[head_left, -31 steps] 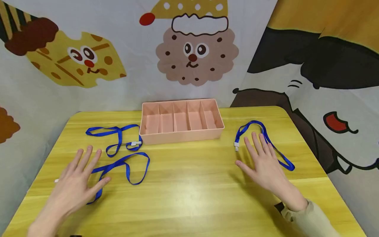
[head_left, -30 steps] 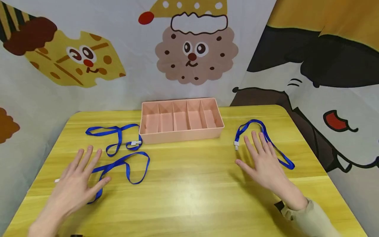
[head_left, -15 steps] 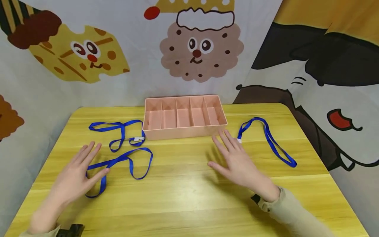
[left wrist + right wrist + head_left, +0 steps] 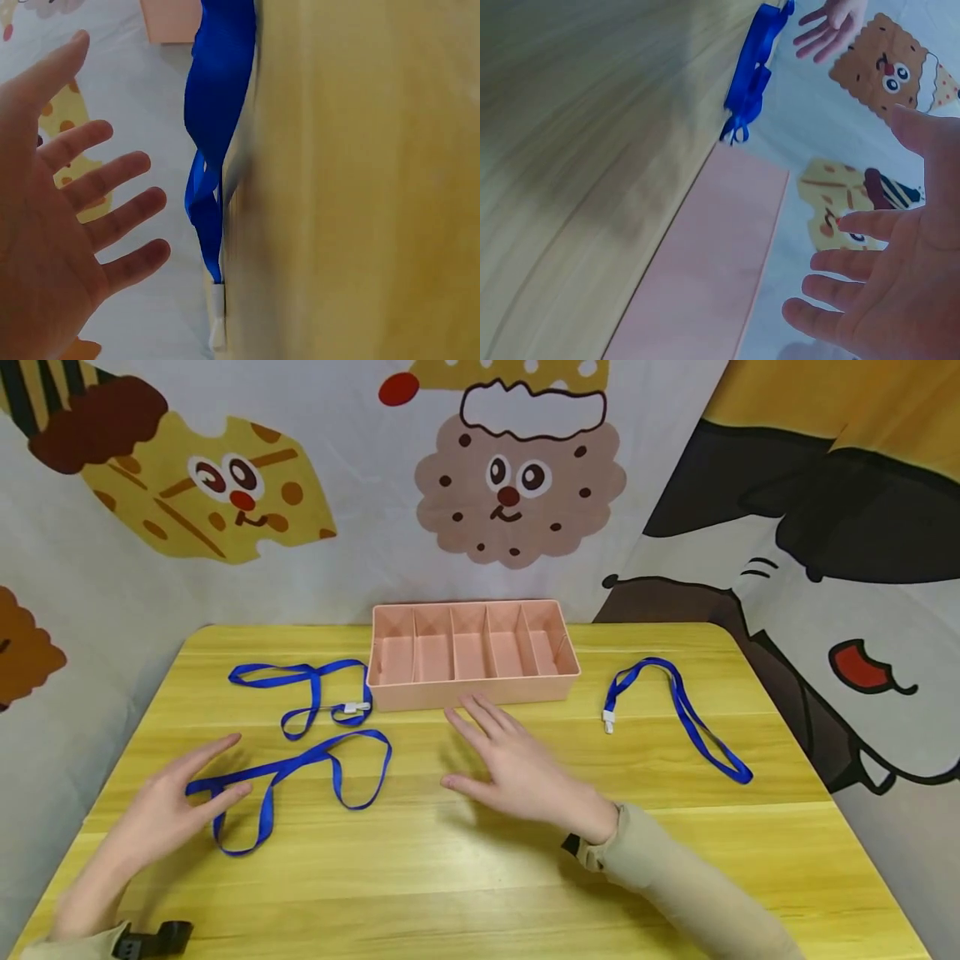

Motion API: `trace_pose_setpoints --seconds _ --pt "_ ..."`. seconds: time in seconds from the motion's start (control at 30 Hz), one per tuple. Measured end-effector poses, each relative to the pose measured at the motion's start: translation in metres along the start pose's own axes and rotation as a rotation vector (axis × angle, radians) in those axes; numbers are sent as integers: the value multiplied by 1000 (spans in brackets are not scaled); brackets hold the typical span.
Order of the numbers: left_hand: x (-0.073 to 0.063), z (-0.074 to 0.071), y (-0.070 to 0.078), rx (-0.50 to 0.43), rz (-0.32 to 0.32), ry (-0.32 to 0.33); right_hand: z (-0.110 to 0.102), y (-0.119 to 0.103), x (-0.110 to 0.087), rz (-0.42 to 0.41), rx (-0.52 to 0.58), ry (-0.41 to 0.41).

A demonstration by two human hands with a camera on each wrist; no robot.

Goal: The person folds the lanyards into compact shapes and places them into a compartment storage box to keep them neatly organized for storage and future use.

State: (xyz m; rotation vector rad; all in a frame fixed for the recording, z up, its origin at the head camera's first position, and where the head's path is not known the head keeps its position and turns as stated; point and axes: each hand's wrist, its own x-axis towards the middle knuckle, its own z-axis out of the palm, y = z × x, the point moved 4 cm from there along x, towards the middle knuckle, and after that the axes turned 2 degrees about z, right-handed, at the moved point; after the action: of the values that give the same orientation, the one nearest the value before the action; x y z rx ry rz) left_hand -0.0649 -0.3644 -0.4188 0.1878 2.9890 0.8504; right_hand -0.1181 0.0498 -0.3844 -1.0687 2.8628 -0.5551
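My left hand (image 4: pixel 161 814) hovers over the left end of the nearer blue lanyard (image 4: pixel 288 767), fingers extended and thumb apart. The left wrist view shows this hand (image 4: pixel 56 225) palm-side with spread fingers beside the blue strap (image 4: pixel 217 82) and its white clip (image 4: pixel 218 315). In front of the pink divided box (image 4: pixel 472 694), my right hand (image 4: pixel 517 766) is held above the table with fingers straight, holding nothing. The right wrist view has that hand (image 4: pixel 892 270) beside the box wall (image 4: pixel 705 247). A second lanyard (image 4: pixel 315 674) lies behind the nearer one, its white clip (image 4: pixel 356 707) near the box.
A third blue lanyard (image 4: pixel 690 718) lies at the right, its white clip (image 4: pixel 608 720) toward the middle. The box's several compartments look bare. Wood-grain table (image 4: pixel 420 893) runs up to a cartoon-printed cloth (image 4: pixel 360 585) behind. A dark strap device (image 4: pixel 153 939) sits on the left wrist.
My right hand has moved left from the right lanyard to in front of the box, uncovering that lanyard's clip. The left hand has turned slightly and shifted a little left and down; the view has shifted slightly.
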Motion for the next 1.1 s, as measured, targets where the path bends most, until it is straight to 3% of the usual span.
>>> trace_pose_setpoints --seconds 0.27,0.47,0.77,0.93,1.1 --pt "0 -2 -1 -5 16 -16 18 -21 26 -80 9 -83" --pt "8 -3 1 -2 27 -72 32 -34 45 -121 23 -121" --pt "15 4 4 -9 47 -159 46 -48 70 -98 66 -146" --pt "20 10 7 -24 63 -211 54 -55 82 -84 39 -207" --pt "23 15 12 -28 94 -203 62 -57 92 -31 18 -281"
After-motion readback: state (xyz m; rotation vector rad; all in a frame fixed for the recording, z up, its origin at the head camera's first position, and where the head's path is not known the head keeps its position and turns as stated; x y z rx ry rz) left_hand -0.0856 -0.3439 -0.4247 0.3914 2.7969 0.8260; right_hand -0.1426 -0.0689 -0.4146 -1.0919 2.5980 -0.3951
